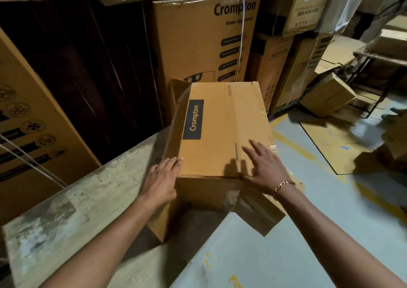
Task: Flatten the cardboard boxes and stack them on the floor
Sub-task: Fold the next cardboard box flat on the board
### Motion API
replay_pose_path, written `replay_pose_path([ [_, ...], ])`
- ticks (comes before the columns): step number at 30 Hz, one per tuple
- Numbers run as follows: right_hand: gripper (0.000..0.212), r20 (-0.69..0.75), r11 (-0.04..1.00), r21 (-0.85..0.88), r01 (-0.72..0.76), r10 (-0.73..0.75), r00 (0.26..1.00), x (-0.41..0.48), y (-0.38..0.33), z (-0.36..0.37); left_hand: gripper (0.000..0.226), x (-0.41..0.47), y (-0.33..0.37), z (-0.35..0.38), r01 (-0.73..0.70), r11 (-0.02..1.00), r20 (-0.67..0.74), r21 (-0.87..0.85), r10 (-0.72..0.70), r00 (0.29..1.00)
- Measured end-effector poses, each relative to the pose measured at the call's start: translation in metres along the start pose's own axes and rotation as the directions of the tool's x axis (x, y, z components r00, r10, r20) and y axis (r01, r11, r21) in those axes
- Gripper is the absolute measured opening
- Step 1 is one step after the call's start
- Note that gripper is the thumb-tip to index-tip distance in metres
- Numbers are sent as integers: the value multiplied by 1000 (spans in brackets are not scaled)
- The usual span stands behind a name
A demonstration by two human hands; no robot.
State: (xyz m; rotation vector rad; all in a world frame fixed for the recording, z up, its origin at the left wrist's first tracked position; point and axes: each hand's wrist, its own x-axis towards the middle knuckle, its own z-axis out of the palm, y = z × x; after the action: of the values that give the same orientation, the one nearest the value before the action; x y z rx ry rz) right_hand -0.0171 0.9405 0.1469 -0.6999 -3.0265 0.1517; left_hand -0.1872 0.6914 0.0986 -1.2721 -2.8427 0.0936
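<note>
A brown Crompton cardboard box (220,129) stands in front of me, its top face tilted and its near end flaps hanging open toward me. My left hand (161,177) presses against the box's near left corner, fingertips at the top edge. My right hand (263,166), with a gold bracelet on the wrist, lies flat with spread fingers on the top face near its right front corner. Flattened cardboard sheets (330,146) lie on the floor to the right.
A worn pale table (72,204) runs along my left. Tall stacked cartons (202,41) fill the wall behind the box, with another large carton (33,133) at far left. A tipped small box (328,96) and a metal rack (374,83) stand at right. Pale blue floor (286,254) lies below.
</note>
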Motion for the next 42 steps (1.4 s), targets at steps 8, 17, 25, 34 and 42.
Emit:
replay_pose_path([
  [8, 94, 97, 989, -137, 54, -41, 994, -4, -22, 53, 94, 15, -22, 11, -235, 968, 29, 85, 233, 972],
  [17, 64, 78, 954, -222, 201, -188, 979, -41, -20, 63, 92, -18, -34, 29, -385, 923, -72, 12, 385, 920],
  [25, 37, 139, 945, -181, 271, -248, 959, -120, -29, 111, 69, -89, -16, 55, -455, 890, -83, -16, 453, 888],
  [34, 69, 171, 986, -120, 115, -93, 981, -191, 14, 123, 88, -161, -7, 59, -293, 956, -63, -10, 292, 954],
  [42, 59, 69, 982, -170, 76, -65, 996, -211, 9, 110, 82, -210, -44, 59, -126, 989, 14, 75, 126, 992],
])
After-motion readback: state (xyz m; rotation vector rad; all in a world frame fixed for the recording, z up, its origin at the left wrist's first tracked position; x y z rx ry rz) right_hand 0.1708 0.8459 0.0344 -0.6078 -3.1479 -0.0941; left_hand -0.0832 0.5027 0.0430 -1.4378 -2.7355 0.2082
